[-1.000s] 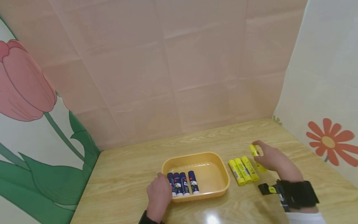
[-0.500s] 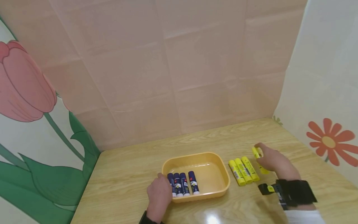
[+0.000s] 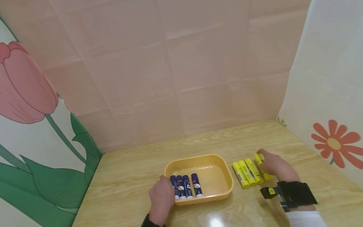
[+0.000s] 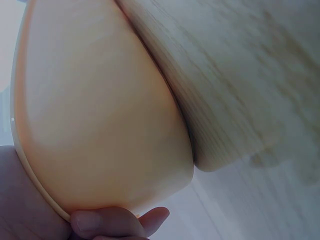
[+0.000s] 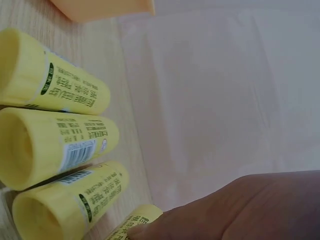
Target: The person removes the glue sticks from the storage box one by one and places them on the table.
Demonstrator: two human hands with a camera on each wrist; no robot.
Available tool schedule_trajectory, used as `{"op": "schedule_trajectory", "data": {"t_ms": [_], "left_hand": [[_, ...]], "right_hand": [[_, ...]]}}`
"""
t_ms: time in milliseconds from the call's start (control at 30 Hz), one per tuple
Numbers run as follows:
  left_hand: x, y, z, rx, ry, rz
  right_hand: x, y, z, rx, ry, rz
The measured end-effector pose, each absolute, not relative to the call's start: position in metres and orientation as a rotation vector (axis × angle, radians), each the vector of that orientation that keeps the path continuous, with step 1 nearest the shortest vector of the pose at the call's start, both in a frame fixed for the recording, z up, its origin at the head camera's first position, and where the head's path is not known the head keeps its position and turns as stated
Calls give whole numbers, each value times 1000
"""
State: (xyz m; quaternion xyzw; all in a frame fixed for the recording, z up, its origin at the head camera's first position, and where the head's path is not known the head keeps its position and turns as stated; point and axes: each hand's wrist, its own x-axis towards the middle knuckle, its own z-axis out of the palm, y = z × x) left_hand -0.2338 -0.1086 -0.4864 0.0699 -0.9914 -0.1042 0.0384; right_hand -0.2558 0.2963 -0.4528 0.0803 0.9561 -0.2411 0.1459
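Note:
My right hand [image 3: 279,165] pinches a yellow glue stick [image 3: 259,159] low over the table at the right; in the right wrist view only part of that glue stick [image 5: 142,215] shows. Just left of it, three yellow glue sticks [image 3: 247,173] lie side by side. My left hand [image 3: 162,194] grips the left rim of a shallow yellow-orange tray [image 3: 216,181], with fingers [image 4: 107,222] curled against its outer wall. Inside the tray's left part lie several dark blue glue sticks [image 3: 180,186] with white ends, one slightly apart from the others. Whether the held stick touches the table, I cannot tell.
The wood-grain table [image 3: 127,176] runs back to a pinkish sheet [image 3: 175,78]. A wall with a red flower [image 3: 333,143] borders the right side, and one with a large tulip [image 3: 25,82] the left.
My right hand has moved slightly left and toward me, bringing the yellow glue stick closer to the three in the row. The left hand and tray have stayed in place.

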Motion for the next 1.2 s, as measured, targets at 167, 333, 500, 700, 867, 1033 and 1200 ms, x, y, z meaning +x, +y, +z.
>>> {"op": "schedule_trajectory", "data": {"t_ms": [167,333,500,700,867,1033,1200], "left_hand": [[-233,-110,-488,202,-3019,-323],[-233,-110,-488,196,-3018,-327],[-233,-110,-487,199,-3020,-332],[-233,-110,-488,199,-3013,-328],[-233,-110,-488,201,-3022,-325],[-233,-109,-488,207,-3021,-330],[-232,-109,-487,203,-3011,-326]], "right_hand": [[-258,296,-460,226,2748,-704],[-260,298,-467,213,2730,-733],[-261,298,-469,208,2726,-742],[-258,292,-466,213,2733,-717],[-257,288,-463,211,2746,-672],[-257,288,-462,221,2749,-627],[-255,288,-460,266,2712,-671]]}}
